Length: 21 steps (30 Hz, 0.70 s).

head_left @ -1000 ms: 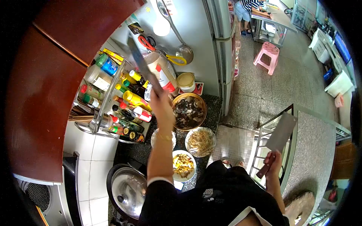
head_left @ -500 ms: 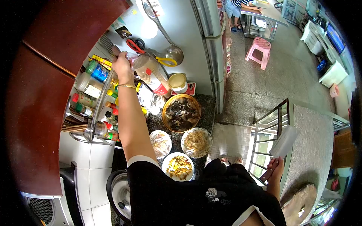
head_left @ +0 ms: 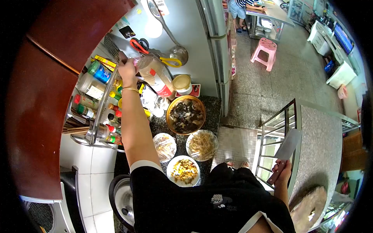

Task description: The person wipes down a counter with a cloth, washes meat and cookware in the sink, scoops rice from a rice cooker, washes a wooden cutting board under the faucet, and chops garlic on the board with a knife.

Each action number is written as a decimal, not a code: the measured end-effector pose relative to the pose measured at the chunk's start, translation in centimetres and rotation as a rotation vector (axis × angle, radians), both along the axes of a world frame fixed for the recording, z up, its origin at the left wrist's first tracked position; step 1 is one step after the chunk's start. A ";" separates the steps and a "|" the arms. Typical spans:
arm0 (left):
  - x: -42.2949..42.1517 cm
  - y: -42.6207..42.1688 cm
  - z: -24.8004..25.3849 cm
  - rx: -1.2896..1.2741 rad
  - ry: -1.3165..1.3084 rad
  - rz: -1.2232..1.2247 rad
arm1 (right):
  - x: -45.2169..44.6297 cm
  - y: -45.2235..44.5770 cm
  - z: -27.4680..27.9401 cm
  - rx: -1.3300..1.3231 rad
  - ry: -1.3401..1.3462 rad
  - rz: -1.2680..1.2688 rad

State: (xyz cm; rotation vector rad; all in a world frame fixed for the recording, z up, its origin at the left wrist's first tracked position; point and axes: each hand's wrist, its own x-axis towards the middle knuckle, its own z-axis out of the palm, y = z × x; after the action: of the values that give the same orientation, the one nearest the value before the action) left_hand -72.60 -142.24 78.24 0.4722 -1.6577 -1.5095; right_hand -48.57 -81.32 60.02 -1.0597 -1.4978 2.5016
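Observation:
My left hand [head_left: 127, 73] is closed around the brown handle of a knife [head_left: 122, 57] at the upper left, beside a slotted metal rack [head_left: 111, 47] against the wall. The knife's blade cannot be made out among the slots. Just to the right of this hand lies a stack of paper cups [head_left: 155, 75] in clear plastic. My right hand [head_left: 283, 172] grips the brown handle of a cleaver [head_left: 288, 144], its broad blade tilted up over the edge of the grey table [head_left: 318, 143].
Seasoning bottles [head_left: 100, 73] fill a wire shelf. A bowl of dark food [head_left: 186, 115], plates of shredded food [head_left: 202, 145] and a lidded pot [head_left: 125, 200] stand on the counter. A chopping block [head_left: 309, 207], a pink stool [head_left: 265, 53] and a person [head_left: 237, 11] are further right.
My left hand has moved up and left with the knife, from above the bottles to the slotted rack. The cleaver stays in my right hand, its blade slightly turned.

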 end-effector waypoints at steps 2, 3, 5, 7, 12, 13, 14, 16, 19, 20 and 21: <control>-0.1 -2.4 -2.6 -0.056 -0.060 0.002 | 0.2 -0.2 0.7 -0.059 0.005 -0.034; -0.3 -3.7 -4.1 -0.112 -0.118 0.008 | 0.5 -0.1 0.8 -0.060 0.005 -0.042; -1.2 -7.9 -7.8 -0.103 -0.072 -0.099 | 1.0 0.2 0.8 -0.048 -0.007 -0.022; 0.2 -5.5 -7.8 -0.084 0.049 -0.157 | 1.8 1.1 0.1 -0.090 0.008 0.008; 0.3 -6.4 -11.7 0.027 -0.066 0.104 | 3.0 1.1 -0.2 -0.129 0.002 0.033; 0.2 -6.9 -13.0 0.027 -0.070 0.099 | 3.1 0.9 0.0 -0.103 0.000 0.051; 0.2 -7.0 -13.9 -0.178 -0.153 0.240 | 3.0 0.8 0.2 -0.076 -0.001 0.069; 1.6 -4.2 -13.0 -0.400 -0.306 0.421 | 2.7 0.5 0.5 -0.065 -0.021 0.060; 2.8 2.4 -10.9 -0.186 0.030 0.338 | 2.9 0.2 0.8 -0.078 -0.041 -0.073; 3.0 3.9 -11.5 -0.462 0.059 0.369 | 3.0 0.2 1.4 -0.048 -0.084 -0.011; 5.0 10.2 -8.6 -0.416 0.016 0.314 | 3.1 0.3 2.0 -0.018 -0.127 0.048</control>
State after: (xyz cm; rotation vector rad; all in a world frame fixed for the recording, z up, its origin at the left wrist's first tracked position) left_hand -67.59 -132.05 69.65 0.4628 -1.7331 -0.9092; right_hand -45.50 -81.04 62.01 -1.2213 -1.5537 2.5277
